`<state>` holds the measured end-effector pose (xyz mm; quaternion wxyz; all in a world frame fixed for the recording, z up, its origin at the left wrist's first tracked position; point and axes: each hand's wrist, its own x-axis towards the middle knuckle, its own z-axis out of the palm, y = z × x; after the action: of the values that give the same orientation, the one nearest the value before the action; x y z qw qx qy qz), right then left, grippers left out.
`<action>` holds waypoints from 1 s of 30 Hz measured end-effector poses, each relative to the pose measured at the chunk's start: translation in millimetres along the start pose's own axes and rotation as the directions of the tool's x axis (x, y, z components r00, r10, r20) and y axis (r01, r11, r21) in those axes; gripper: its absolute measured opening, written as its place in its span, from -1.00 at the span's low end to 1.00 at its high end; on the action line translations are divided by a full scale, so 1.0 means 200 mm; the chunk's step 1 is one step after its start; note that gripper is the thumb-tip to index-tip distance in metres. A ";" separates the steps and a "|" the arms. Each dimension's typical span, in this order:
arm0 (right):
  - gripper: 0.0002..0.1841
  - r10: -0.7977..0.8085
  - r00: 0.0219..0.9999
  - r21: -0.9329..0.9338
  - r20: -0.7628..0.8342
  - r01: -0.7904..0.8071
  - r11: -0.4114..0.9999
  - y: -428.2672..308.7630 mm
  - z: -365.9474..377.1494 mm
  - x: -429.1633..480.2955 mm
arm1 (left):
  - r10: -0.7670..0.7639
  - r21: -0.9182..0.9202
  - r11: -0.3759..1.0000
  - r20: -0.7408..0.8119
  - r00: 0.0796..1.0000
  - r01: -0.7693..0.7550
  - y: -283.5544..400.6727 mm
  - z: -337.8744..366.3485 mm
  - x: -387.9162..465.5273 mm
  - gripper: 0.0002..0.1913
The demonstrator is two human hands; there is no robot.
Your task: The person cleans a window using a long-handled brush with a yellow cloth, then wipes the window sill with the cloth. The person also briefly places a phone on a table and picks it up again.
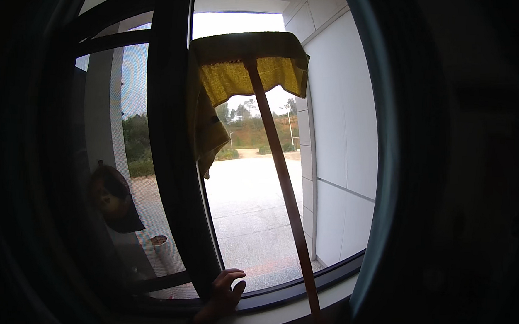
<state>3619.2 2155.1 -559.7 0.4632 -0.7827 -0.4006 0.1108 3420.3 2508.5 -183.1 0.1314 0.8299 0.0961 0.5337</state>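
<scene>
A long reddish-brown broom handle (281, 163) slants up from the lower right across the window. The broad head at its top is draped with a yellow cloth (264, 74), raised against the upper window; a loose corner of the cloth hangs over the dark window frame (168, 135). My left hand (226, 288) is at the lower frame near the sill, with fingers bent, thumb apart and nothing held. Whether it touches the frame cannot be told. The handle's lower end fades into darkness, and my right hand cannot be made out there.
A pale window sill (260, 320) runs below the glass. A mesh-covered pane (143, 103) stands at the left, with a dim reflection of a head in a cap. A curtain edge (382, 168) borders the right. Outside are paving, a planter (160, 245) and a panelled wall (345, 122).
</scene>
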 end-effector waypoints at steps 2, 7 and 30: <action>-0.81 -0.034 0.999 0.110 -0.027 0.037 0.993 -0.15 -0.09 0.22 | -0.052 -0.007 0.999 -0.036 0.998 0.052 0.01 -0.06 0.02 -0.73; -0.69 -0.078 0.993 0.107 -0.092 0.087 0.990 -0.68 -0.20 0.79 | 0.016 0.111 0.994 -0.202 0.979 0.007 0.10 -0.30 0.08 -0.74; -0.41 -0.380 0.838 0.188 -0.393 0.477 0.858 -3.27 -1.23 1.62 | -0.001 -0.052 0.999 -0.117 0.993 -0.005 -0.23 -0.68 0.00 -0.74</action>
<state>3622.8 2399.1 170.3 0.6439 -0.6057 -0.4608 -0.0791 3295.3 2567.1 -144.6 0.1468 0.7936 0.0889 0.5838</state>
